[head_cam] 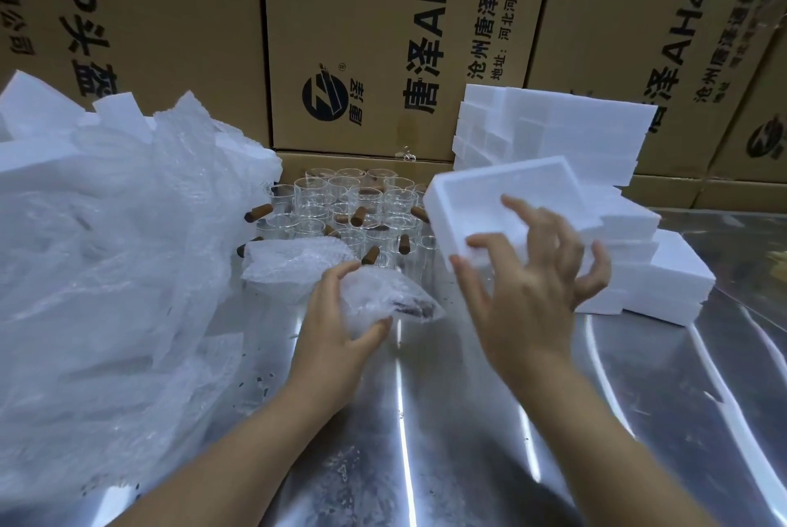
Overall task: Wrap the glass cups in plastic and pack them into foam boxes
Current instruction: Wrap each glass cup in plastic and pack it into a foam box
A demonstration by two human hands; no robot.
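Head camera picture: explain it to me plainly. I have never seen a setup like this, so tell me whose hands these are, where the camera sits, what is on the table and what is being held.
There is no machine here. A person wears one wide-angle camera on the head, so you look forward and down at their own two bare hands.

The left hand grips a cup already wrapped in bubble plastic. The right hand is spread open against an empty white foam box, which is tilted up off the table; whether it grips the box is unclear, as the hand is blurred.

On the shiny metal table stand many bare glass cups with brown handles. A big heap of plastic wrap lies at the left, and stacks of foam boxes at the right. Printed cardboard cartons form the wall behind.
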